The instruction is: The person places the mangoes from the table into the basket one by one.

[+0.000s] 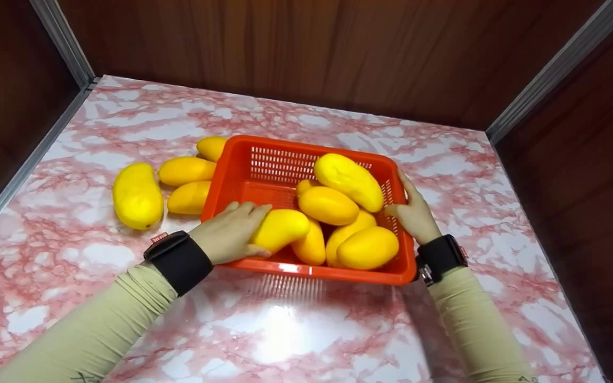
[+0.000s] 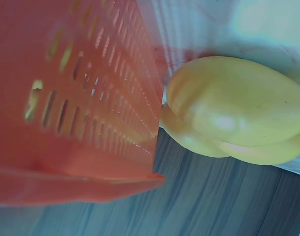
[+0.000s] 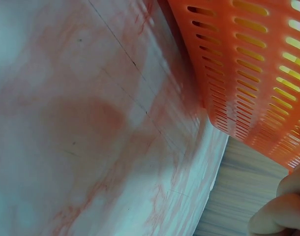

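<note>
A red-orange plastic basket with slotted walls stands mid-table, several yellow mangoes heaped toward its right half. Over its near left corner, my left hand grips a mango, fingers on the far side and thumb on the near side. My right hand holds the basket's right rim, the thumb over the inside and the fingers along the outside. In the right wrist view, bent fingers show beside the slotted wall. The left wrist view shows the basket wall, but not the left hand.
Left of the basket lie several more mangoes, among them a large yellow one and a smaller one. The pink-and-white marbled tabletop is bounded by a dark wood-grain panel behind and panels at both sides.
</note>
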